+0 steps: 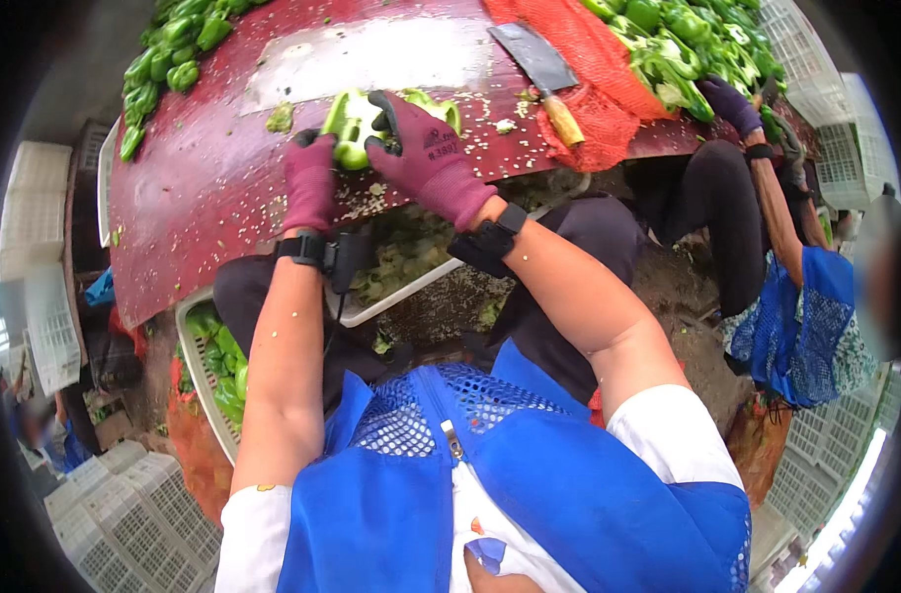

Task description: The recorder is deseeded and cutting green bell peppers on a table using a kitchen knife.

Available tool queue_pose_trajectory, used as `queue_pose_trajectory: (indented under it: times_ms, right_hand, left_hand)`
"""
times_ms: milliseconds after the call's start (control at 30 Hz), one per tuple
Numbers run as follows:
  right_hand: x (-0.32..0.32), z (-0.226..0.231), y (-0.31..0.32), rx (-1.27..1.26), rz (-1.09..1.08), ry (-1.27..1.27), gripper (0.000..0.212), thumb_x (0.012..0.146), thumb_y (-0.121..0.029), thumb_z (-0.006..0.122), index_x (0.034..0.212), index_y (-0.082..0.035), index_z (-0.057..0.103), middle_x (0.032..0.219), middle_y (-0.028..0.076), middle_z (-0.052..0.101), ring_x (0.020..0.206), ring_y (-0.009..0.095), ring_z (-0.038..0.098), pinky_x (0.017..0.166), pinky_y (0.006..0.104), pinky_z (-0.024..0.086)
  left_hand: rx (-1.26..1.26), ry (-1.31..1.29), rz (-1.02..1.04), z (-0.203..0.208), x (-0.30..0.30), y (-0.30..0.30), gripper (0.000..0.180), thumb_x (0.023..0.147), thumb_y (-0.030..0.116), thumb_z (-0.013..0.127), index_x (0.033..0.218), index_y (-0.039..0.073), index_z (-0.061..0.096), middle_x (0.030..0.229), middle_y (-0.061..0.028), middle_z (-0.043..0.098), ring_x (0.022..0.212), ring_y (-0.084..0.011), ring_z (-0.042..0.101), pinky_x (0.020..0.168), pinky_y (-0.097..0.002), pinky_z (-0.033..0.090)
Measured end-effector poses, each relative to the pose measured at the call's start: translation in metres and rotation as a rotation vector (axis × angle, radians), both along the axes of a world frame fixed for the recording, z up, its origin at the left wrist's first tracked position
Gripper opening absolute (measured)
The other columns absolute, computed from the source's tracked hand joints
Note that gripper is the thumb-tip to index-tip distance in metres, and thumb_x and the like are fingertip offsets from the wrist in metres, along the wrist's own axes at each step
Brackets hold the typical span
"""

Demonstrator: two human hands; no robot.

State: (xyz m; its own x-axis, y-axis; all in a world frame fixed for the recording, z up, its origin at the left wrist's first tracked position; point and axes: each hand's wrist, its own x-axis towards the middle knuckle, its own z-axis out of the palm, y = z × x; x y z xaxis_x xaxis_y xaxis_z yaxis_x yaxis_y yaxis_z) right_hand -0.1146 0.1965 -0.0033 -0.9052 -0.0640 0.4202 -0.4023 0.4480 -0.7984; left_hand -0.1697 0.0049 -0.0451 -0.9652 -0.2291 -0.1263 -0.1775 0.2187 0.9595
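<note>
Dark-red tabletop, strewn with seeds. Cut green pepper, count 1, lies between my gloved hands at the near edge. My left hand is curled closed on its left side; my right hand is half-curled at its right, cannot tell how firmly. Second cut piece, 1, partly hidden behind my right knuckles. Around: pepper heaps, 2; cleaver, 1, against red netting; co-worker's gloved hand by the right heap.

At eleven o'clock over the red tabletop, the purple-gloved left grip and right grip hold a cut green pepper, a cleaver lying near one o'clock, whole peppers heaped between ten and eleven.
</note>
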Motion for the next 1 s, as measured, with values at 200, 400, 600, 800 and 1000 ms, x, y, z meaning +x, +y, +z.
queue_pose_trajectory:
  times_ms: [200, 400, 600, 800, 1000]
  right_hand:
    - [0.001, 0.022, 0.009, 0.103, -0.073, -0.041, 0.077, 0.072, -0.038, 0.075, 0.133, -0.007, 0.04, 0.113, 0.019, 0.058, 0.099, 0.033, 0.062, 0.083, 0.0412, 0.051]
    - [0.01, 0.013, -0.014, -0.184, 0.208, -0.339, 0.088, 0.074, -0.043, 0.07, 0.137, 0.002, 0.029, 0.126, 0.027, 0.051, 0.117, 0.037, 0.053, 0.095, 0.042, 0.044]
    - [0.022, 0.014, -0.016, 0.09, 0.05, -0.292, 0.065, 0.078, -0.037, 0.066, 0.121, 0.003, 0.04, 0.111, 0.026, 0.059, 0.099, 0.04, 0.061, 0.083, 0.0451, 0.049]
    - [0.017, 0.009, -0.005, 0.141, -0.015, -0.074, 0.044, 0.079, -0.03, 0.064, 0.108, 0.0, 0.051, 0.094, 0.024, 0.064, 0.086, 0.038, 0.064, 0.075, 0.0445, 0.051]
    - [0.022, 0.028, 0.018, -0.746, 0.57, -0.715, 0.032, 0.085, -0.017, 0.058, 0.115, -0.005, 0.061, 0.079, 0.006, 0.065, 0.069, 0.01, 0.06, 0.053, 0.0241, 0.047]
  left_hand:
    - [-0.037, 0.388, 0.045, 0.086, 0.031, -0.017, 0.028, 0.085, 0.02, 0.067, 0.105, 0.0, 0.063, 0.087, -0.0033, 0.065, 0.074, -0.0122, 0.06, 0.062, -0.0266, 0.049]
    - [-1.179, 0.773, -0.151, 0.142, 0.099, 0.037, 0.032, 0.07, 0.017, 0.073, 0.101, 0.016, 0.068, 0.088, -0.0052, 0.066, 0.08, -0.027, 0.064, 0.069, -0.0364, 0.052]
    - [-1.011, 0.654, -0.223, 0.121, 0.117, 0.05, 0.04, 0.072, 0.019, 0.075, 0.11, 0.012, 0.063, 0.094, -0.0103, 0.064, 0.089, -0.0283, 0.064, 0.077, -0.0389, 0.051]
    - [-0.052, 0.34, -0.157, 0.082, 0.122, 0.051, 0.047, 0.082, 0.013, 0.068, 0.126, 0.004, 0.054, 0.108, -0.012, 0.063, 0.098, -0.0228, 0.063, 0.085, -0.0355, 0.051]
    - [0.362, -0.089, -0.169, 0.114, 0.123, -0.015, 0.039, 0.088, 0.016, 0.06, 0.123, -0.001, 0.055, 0.113, -0.0105, 0.062, 0.103, -0.0219, 0.062, 0.083, -0.0339, 0.055]
